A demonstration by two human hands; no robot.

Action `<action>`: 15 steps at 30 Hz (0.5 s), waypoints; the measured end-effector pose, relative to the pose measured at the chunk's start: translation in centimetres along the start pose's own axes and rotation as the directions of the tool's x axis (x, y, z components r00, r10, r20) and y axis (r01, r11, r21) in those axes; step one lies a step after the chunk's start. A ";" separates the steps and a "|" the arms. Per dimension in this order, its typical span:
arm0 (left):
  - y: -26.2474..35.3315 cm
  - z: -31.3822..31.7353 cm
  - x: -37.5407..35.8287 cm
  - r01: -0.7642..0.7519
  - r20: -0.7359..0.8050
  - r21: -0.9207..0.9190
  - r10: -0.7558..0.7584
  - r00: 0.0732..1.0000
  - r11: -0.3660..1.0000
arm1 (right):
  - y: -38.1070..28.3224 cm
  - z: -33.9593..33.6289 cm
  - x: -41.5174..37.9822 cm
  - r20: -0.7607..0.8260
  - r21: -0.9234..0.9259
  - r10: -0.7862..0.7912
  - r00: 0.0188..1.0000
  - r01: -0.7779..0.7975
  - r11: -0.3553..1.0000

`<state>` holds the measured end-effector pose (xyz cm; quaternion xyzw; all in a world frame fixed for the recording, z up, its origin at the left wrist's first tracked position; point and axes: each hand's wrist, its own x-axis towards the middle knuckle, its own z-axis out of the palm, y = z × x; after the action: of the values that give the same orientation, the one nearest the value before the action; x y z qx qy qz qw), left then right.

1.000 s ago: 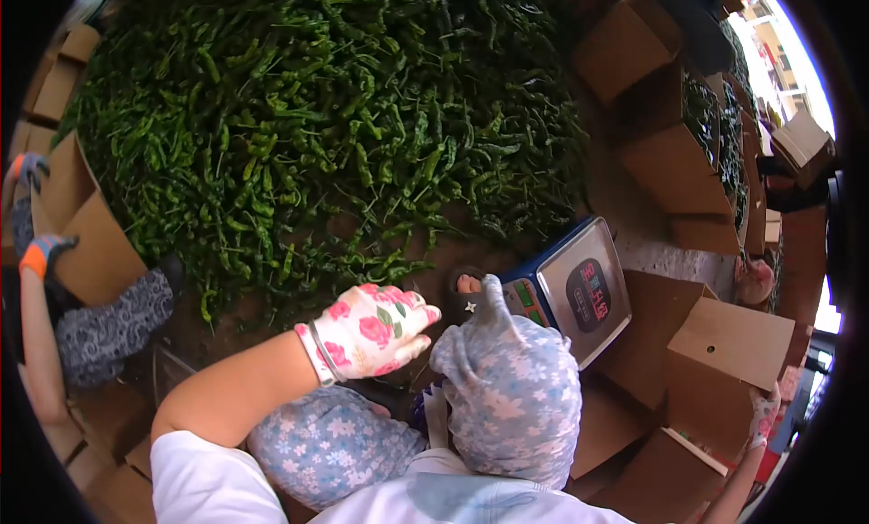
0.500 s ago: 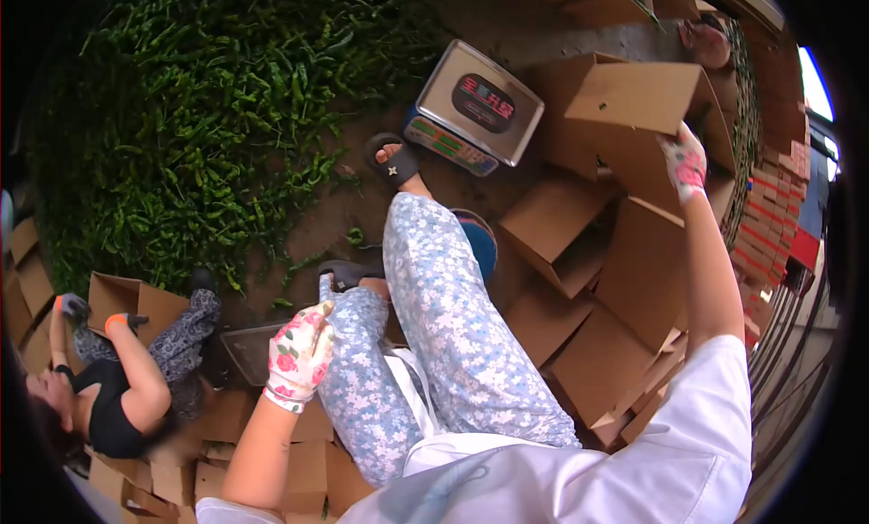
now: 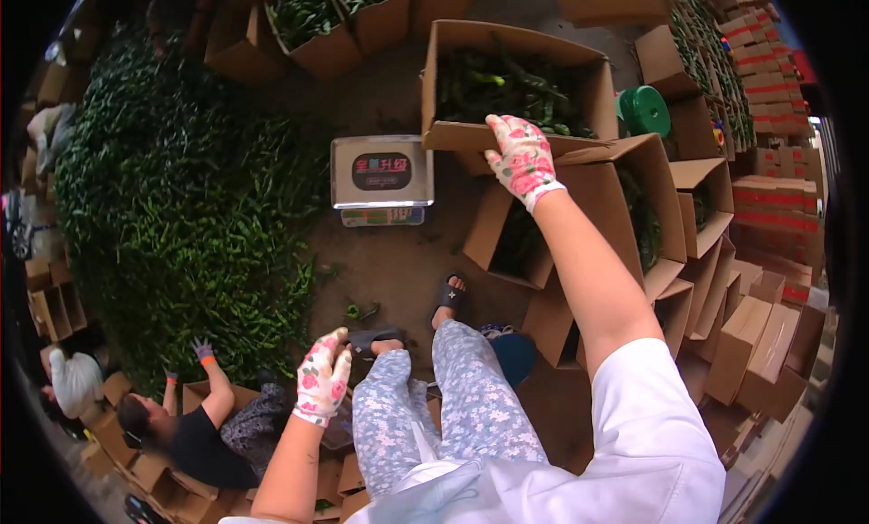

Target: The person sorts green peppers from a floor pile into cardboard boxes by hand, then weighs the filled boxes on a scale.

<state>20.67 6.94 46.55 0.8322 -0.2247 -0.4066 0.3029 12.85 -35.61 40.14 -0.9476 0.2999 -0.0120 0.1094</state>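
Observation:
My right hand (image 3: 523, 160), in a white glove with pink flowers, grips the near flap of a large cardboard box (image 3: 593, 103) filled with green peppers (image 3: 507, 85). The thumb lies over the flap and the fingers rest along its edge. My left hand (image 3: 323, 376), in a matching glove, is raised over my left side, its fingers apart and nothing in them. Left of the box stands a metal-topped scale (image 3: 382, 172) with red characters on its plate.
A wide heap of green peppers (image 3: 208, 243) covers the floor at left. Beside it sits a co-worker in black (image 3: 213, 447). More cartons (image 3: 760, 343) stand at right, and a green round container (image 3: 644, 111) is near the box. A blue stool (image 3: 513, 357) stands by my legs.
The view has swung to the right and up. The flap in my right hand is now lower, showing peppers inside the box. The co-worker's hands have moved from a box to the pepper heap.

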 end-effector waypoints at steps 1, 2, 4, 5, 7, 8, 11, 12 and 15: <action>2.4 0.3 2.4 -0.076 0.005 0.020 0.076 0.997 0.997 | 1.3 -0.7 -1.1 -0.116 0.060 -0.012 0.993 0.020 0.998; 4.6 0.7 5.6 -0.157 0.008 0.040 0.157 0.988 0.987 | 2.7 -1.0 -2.1 -0.192 0.092 0.035 0.981 -0.018 0.996; 9.7 0.5 10.8 -0.274 -0.016 0.018 0.274 0.962 0.962 | 4.0 -3.0 -3.9 -0.264 0.314 0.217 0.940 -0.129 0.941; 11.5 1.7 14.4 -0.289 -0.067 -0.025 0.287 0.956 0.957 | 4.7 -3.1 -4.5 -0.275 0.415 0.349 0.896 -0.217 0.883; 16.1 3.0 21.0 -0.400 -0.161 0.146 0.421 0.893 0.905 | 4.7 -4.6 -5.5 -0.242 0.546 0.568 0.787 -0.373 0.750; 19.0 3.2 23.7 -0.467 -0.178 0.359 0.550 0.816 0.808 | 5.2 -3.6 -5.4 -0.057 0.756 0.709 0.703 -0.434 0.491; 26.1 3.9 32.2 -0.467 -0.048 0.736 0.726 0.686 0.490 | 6.9 -2.7 -3.2 0.588 0.763 0.629 0.508 -0.607 -0.223; 28.0 4.5 34.8 -0.454 0.038 0.807 0.735 0.678 0.377 | 7.4 -2.1 -2.6 0.721 0.690 0.501 0.480 -0.560 -0.457; 30.4 6.2 44.0 -0.580 0.286 0.711 0.590 0.755 0.397 | 7.4 -2.4 -1.3 0.644 0.682 0.640 0.419 -0.693 -0.233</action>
<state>36.79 -44.12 40.63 0.7475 -0.6491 -0.1336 0.0449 7.35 -41.29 40.98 -0.3625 0.6866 -0.0981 0.6226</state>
